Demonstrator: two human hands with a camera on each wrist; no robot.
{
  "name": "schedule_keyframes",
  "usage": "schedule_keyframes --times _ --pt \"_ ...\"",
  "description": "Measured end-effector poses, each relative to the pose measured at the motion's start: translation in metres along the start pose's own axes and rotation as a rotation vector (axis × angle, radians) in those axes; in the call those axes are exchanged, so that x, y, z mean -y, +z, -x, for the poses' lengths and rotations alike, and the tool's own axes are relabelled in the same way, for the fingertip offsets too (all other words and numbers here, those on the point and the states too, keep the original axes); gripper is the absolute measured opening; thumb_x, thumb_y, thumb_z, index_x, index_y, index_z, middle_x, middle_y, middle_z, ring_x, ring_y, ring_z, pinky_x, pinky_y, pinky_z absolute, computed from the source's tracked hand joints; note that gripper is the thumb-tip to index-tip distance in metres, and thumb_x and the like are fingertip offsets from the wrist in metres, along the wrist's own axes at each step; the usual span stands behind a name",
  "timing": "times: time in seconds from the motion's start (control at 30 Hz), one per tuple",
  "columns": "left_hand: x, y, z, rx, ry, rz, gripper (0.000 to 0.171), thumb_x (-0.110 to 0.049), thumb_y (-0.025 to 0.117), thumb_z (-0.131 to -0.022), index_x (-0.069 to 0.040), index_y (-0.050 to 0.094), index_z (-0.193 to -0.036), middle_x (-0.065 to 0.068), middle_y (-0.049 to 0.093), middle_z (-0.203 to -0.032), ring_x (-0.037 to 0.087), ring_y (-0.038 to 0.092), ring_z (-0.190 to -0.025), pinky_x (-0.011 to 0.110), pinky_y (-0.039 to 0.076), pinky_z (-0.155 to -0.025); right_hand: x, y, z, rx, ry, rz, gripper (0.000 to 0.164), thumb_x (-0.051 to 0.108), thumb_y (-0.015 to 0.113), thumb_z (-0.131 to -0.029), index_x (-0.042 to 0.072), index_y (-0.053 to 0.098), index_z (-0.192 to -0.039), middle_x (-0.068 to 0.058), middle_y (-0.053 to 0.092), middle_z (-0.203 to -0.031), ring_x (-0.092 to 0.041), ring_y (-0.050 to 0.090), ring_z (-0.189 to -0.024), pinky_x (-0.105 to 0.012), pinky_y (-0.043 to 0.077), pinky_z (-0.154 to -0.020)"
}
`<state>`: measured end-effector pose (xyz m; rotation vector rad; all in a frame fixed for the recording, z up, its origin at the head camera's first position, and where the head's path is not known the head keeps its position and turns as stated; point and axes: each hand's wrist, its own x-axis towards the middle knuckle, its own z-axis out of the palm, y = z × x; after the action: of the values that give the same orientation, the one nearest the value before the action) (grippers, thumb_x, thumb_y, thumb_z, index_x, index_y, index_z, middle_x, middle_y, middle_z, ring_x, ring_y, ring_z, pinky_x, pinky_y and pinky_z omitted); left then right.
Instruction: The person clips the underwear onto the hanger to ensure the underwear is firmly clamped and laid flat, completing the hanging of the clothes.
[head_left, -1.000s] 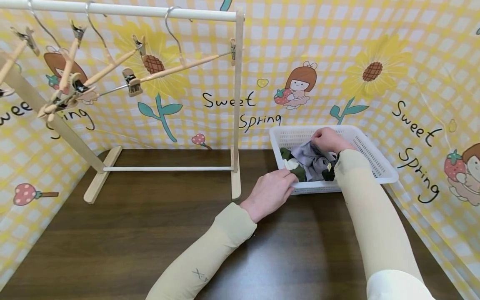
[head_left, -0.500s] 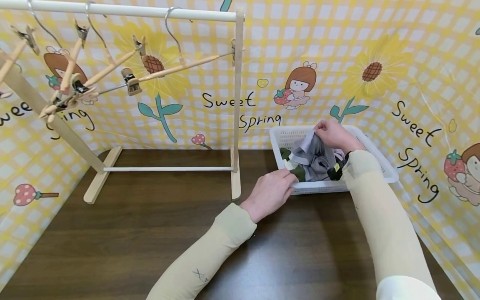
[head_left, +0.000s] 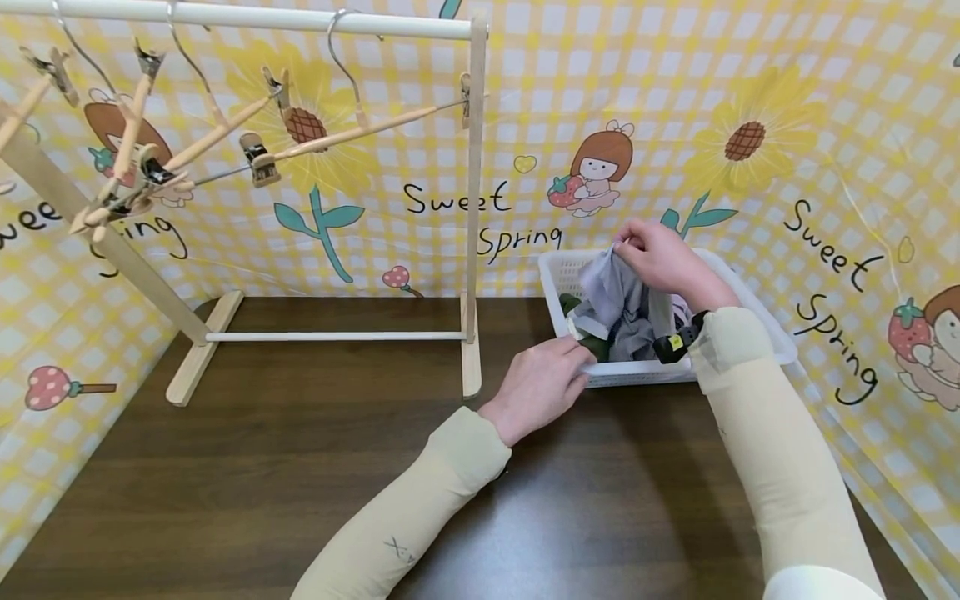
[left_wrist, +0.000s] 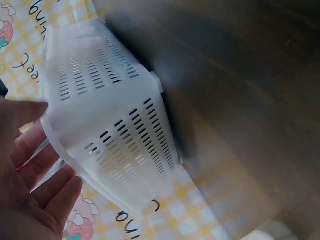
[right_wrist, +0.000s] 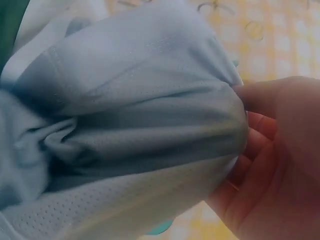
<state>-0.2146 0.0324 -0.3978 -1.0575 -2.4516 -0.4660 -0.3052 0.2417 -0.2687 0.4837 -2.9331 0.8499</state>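
Note:
A white plastic basket [head_left: 550,292] with slotted walls stands at the right of the table, holding crumpled clothes. My left hand [head_left: 536,385] grips its near left corner; in the left wrist view the thumb and fingers lie about the basket's rim [left_wrist: 54,140]. Above the basket, my right hand [head_left: 671,265] pinches the upper edge of a grey garment [head_left: 617,292], whose lower part still lies among the other clothes. Close up in the right wrist view, the thin grey fabric [right_wrist: 150,120] hangs in folds from the fingertips. Dark green cloth [head_left: 597,348] shows beside it.
A wooden rack [head_left: 477,183] stands at the left, its white top rail [head_left: 247,18] carrying several clip hangers [head_left: 352,135]. Behind the table [head_left: 300,483] hangs a yellow checked cloth [head_left: 540,83], which also runs along both sides.
My right hand has risen and drawn the grey garment's edge upward out of the pile, stretching it taller. My left hand has stayed on the basket's corner.

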Motion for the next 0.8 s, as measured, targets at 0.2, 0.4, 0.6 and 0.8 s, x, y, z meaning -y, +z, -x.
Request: schedule_keyframes --times 0.2,0.4,0.6,0.8 --pt "0.007 -0.012 -0.002 0.071 -0.132 0.308 0.041 -0.043 0.069 -0.097 -0.017 0.066 -0.129 -0.005 0.063 -0.125 0.011 0.06 -0.111 0.027 0.048 -0.093 0.017 0.0 0.007 -0.062 -0.069 -0.029 0.022 0.02 0.054 -0.107 0.002 0.063 -0.114 -0.009 0.058 -0.078 -0.026 0.048 -0.068 -0.037 0.039 -0.065" --pt "0.022 -0.033 -0.005 -0.119 -0.254 0.501 0.049 -0.039 0.069 -0.098 -0.007 0.052 -0.13 0.005 0.052 -0.126 0.02 0.055 -0.113 0.032 0.046 -0.095 0.031 -0.001 0.012 -0.122 -0.151 -0.041 0.016 0.018 0.057 -0.106 0.004 0.065 -0.108 -0.009 0.054 -0.073 -0.025 0.046 -0.064 -0.035 0.036 -0.061" --pt "0.033 -0.047 -0.005 -0.182 -0.298 0.501 0.051 -0.036 0.069 -0.098 -0.005 0.051 -0.135 0.007 0.052 -0.13 0.022 0.054 -0.115 0.032 0.044 -0.097 0.051 -0.004 0.021 -0.167 -0.247 -0.077 0.014 0.017 0.059 -0.105 0.006 0.067 -0.106 -0.008 0.052 -0.07 -0.022 0.045 -0.06 -0.03 0.035 -0.058" --pt "0.032 -0.05 -0.002 -0.131 -0.302 0.49 0.046 -0.043 0.066 -0.1 -0.01 0.057 -0.131 0.002 0.057 -0.128 0.016 0.054 -0.117 0.031 0.042 -0.1 0.074 -0.005 0.031 -0.182 -0.33 -0.121 0.011 0.015 0.059 -0.105 0.007 0.066 -0.106 -0.008 0.051 -0.07 -0.021 0.042 -0.058 -0.03 0.034 -0.058"
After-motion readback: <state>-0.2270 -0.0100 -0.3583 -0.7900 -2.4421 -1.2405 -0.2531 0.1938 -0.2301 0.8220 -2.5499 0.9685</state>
